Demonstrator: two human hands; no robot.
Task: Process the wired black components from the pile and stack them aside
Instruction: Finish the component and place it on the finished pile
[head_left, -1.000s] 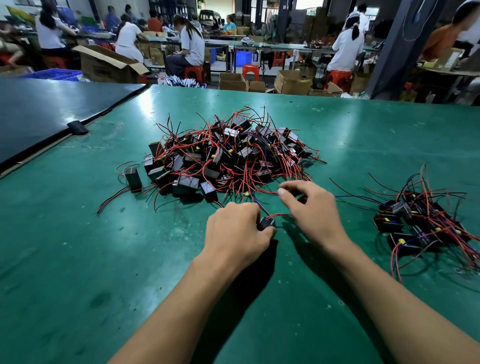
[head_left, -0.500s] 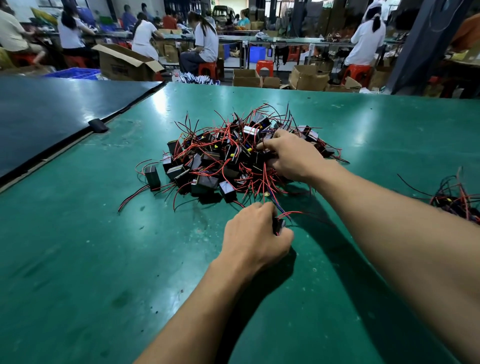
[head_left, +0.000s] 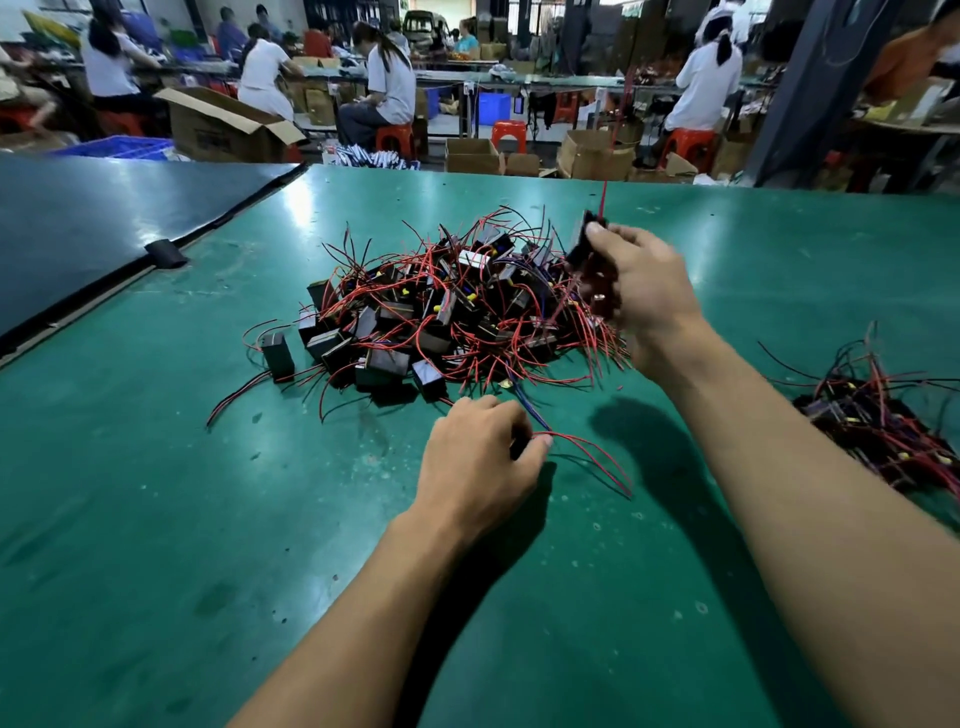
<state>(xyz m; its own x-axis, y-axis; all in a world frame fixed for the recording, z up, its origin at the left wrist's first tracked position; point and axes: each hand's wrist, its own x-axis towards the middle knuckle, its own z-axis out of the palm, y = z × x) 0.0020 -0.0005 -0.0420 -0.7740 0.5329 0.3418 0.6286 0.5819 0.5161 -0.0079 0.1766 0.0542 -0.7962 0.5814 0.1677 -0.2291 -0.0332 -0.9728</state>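
Two heaps of wired black components lie on one green table (head_left: 156, 519): one large pile (head_left: 447, 312) at centre frame, its pieces too tangled to count, and one smaller heap (head_left: 872, 426) at the right edge. One lone component (head_left: 278, 353) stands at the pile's left. Two hands show: the right hand (head_left: 644, 291) grips one raised component (head_left: 584, 244), the left hand (head_left: 483, 467) one mostly hidden piece (head_left: 518, 447). Five workers (head_left: 389, 78) are plain along the top.

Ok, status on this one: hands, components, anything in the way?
Left hand grips a component on the table. Right hand holds a second component, blurred, above the pile. Tangled red wires by it may snag.
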